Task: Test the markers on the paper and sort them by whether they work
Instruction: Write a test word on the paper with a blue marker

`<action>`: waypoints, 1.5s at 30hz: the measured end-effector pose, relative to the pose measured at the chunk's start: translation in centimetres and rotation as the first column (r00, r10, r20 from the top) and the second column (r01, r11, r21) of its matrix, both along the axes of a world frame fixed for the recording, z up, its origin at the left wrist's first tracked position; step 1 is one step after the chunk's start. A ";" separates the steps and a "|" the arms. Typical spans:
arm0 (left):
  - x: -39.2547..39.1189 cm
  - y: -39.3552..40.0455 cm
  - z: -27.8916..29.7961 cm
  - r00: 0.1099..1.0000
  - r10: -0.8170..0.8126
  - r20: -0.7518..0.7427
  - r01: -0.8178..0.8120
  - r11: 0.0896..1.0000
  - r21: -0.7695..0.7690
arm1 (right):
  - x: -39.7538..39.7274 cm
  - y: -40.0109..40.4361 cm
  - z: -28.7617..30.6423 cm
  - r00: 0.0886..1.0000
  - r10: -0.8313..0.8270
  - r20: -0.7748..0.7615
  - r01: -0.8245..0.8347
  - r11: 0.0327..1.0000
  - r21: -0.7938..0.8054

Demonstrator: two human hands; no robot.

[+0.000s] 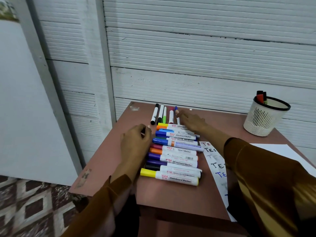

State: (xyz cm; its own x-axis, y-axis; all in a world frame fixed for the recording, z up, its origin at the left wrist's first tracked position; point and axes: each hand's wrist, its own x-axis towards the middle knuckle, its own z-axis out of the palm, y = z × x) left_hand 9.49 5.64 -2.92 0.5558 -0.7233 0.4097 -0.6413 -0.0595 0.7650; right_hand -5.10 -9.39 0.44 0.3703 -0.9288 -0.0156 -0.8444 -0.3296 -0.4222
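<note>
The head view looks down on a reddish-brown laminate worktop set against a white ribbed wall. A row of thick white-barrelled whiteboard markers with coloured caps lies side by side along the middle of the worktop, and five slimmer markers lie in a separate group by the far edge. The right hand reaches to that far group, fingers extended and touching the blue-capped slim marker at its end; no grip on it shows. The left hand rests beside the thick row's left ends, fingers loosely curled and holding nothing visible. A white paper strip lettered "TE" in several colours lies towards the right edge, partly under the right sleeve. A white mesh pen cup stands at the far right corner.

The likely risk is that a nudge from the right hand sets the round slim markers rolling into the other row, muddling the sort.
</note>
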 end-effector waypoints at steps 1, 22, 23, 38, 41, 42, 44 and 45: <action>0.0 0.0 0.0 1.000 0.000 0.003 0.000 1.000 0.004 | 0.0 -0.1 -0.1 1.000 0.000 -0.029 -0.001 1.000 -0.004; 0.6 -0.7 -0.4 0.994 0.032 0.103 -0.036 0.998 0.045 | -4.3 2.0 0.4 0.521 -0.279 0.807 0.377 0.923 0.075; 0.5 -0.6 -0.3 0.995 0.022 0.096 -0.025 0.999 0.026 | -4.6 2.6 0.6 0.499 -0.262 0.826 0.354 0.932 0.082; -6.5 -0.4 1.8 0.647 -0.034 0.762 0.222 0.964 -0.145 | -8.1 10.6 2.6 0.290 -0.050 0.956 -0.185 0.977 0.108; -7.6 0.0 1.5 0.682 -0.133 0.719 0.327 0.935 -0.137 | -8.5 11.4 1.8 0.274 -0.063 0.960 -0.319 0.935 0.152; -8.1 0.2 1.6 0.682 -0.170 0.711 0.349 0.930 -0.112 | -8.5 11.7 1.5 0.286 -0.057 0.957 -0.358 0.919 0.162; -8.9 0.9 1.9 0.689 -0.233 0.687 0.376 0.924 -0.063 | -8.4 12.4 1.0 0.277 -0.056 0.959 -0.386 0.907 0.165; -9.1 1.2 2.2 0.705 -0.262 0.659 0.384 0.922 -0.044 | -8.5 12.5 1.0 0.263 -0.053 0.963 -0.384 0.910 0.155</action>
